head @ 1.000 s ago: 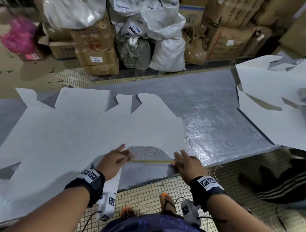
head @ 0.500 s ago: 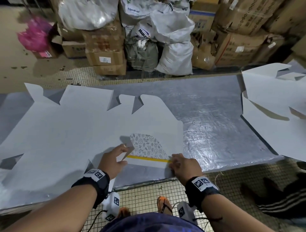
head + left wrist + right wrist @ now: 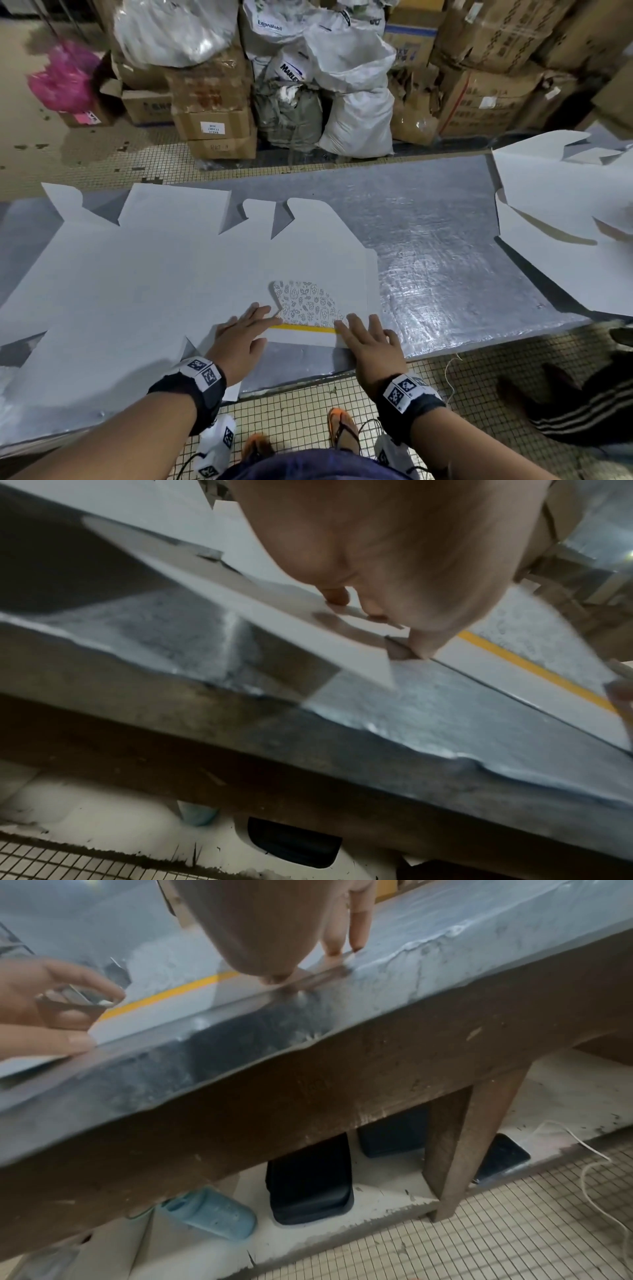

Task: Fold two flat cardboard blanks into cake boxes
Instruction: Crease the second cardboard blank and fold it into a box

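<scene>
The scene is viewed by the head camera from above, facing forward and down over the table (image 3: 445,240). From each wrist camera, set low and close at the table's near edge, the underside of its own hand is seen. The yellow stripe (image 3: 301,329) of the folded flap is shared by all three views.

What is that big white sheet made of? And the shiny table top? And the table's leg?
The white sheet looks like thin matte cardboard: it has cut tabs, and one flap folded over shows a printed side. The table top seems covered in crinkled silvery foil or plastic sheeting; it glints and wrinkles. The table leg looks like dark, scuffed wood.
</scene>
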The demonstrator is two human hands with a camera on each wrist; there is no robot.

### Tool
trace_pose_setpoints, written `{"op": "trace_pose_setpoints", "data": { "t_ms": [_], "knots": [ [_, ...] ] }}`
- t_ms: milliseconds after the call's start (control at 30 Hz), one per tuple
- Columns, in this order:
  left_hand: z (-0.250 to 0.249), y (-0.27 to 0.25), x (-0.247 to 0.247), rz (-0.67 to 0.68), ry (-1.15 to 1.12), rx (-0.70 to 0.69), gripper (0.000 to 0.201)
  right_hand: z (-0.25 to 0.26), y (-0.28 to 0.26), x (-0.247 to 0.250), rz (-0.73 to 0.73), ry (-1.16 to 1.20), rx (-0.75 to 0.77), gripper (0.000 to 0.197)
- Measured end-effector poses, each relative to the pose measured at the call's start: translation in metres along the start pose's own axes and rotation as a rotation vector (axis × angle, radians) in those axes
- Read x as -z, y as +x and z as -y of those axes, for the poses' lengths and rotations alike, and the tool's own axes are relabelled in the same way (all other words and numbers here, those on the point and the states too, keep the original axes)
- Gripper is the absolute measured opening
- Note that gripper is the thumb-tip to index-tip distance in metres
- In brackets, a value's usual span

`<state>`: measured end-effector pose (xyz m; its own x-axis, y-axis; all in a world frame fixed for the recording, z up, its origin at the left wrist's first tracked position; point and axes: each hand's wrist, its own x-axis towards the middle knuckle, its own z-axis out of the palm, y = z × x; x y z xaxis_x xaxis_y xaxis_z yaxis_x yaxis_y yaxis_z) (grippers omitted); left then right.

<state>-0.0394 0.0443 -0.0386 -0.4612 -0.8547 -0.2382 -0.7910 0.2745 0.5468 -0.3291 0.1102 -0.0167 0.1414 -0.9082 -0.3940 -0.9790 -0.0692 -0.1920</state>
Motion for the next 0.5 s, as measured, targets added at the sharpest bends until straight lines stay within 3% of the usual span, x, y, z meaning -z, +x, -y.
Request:
{"op": "trace_pose_setpoints", "data": {
  "t_ms": [200,367,433,500],
  "knots": [
    [0.008,0.002,-0.004,0.022,-0.007,-0.011,0.049,0.002,0.003,-0.002,-0.007,0.013,-0.004,0.087],
    [0.009,0.005,-0.008,-0.001,0.050,0.004,0.045,0.011,0.020,0.001,-0.077,-0.122,0.114,0.097],
    [0.012,0.007,-0.009,0.003,0.043,-0.009,0.044,0.014,0.026,-0.002,-0.088,-0.049,0.209,0.087],
    [0.015,0.008,-0.004,0.014,-0.004,-0.030,0.045,0.018,0.031,0.000,0.025,0.020,0.255,0.073]
  ]
}}
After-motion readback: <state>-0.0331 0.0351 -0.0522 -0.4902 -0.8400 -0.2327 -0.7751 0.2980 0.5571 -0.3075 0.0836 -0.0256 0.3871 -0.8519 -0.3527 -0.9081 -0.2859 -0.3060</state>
